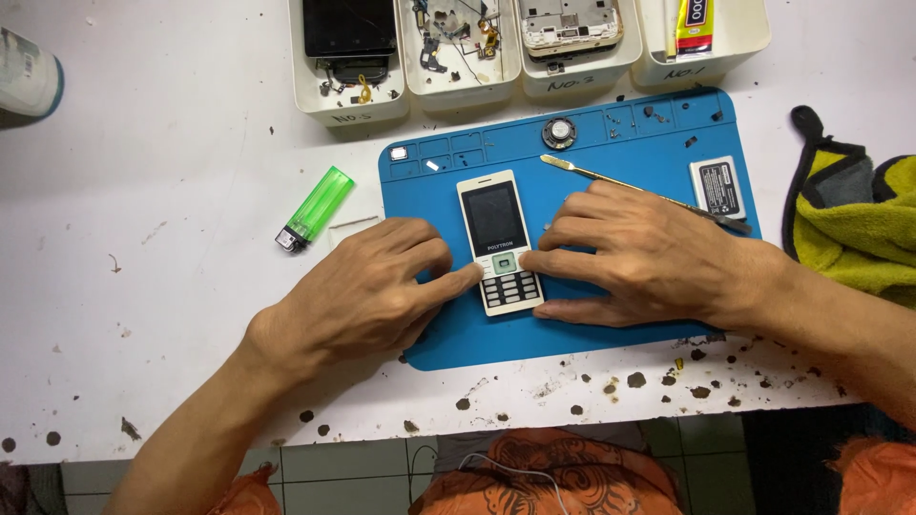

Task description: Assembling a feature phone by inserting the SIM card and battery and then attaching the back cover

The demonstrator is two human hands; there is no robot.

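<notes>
Basically, both hands flat, fingers spread: left hand (367,286) and right hand (639,257) pinch the phone (498,243) at its keypad sides on the blue mat (592,143). Phone looks light, rigid, slick; hold by edges. Farther: spudger (611,183), lighter (315,208), trays (348,100).

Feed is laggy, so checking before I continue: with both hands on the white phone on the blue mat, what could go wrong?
The metal pry tool lies just behind the right hand; a backward nudge might sweep it into the battery. Both hands, including the left hand, press fingertips at the white phone's keypad; uneven pressure might slide it across the blue mat.
</notes>
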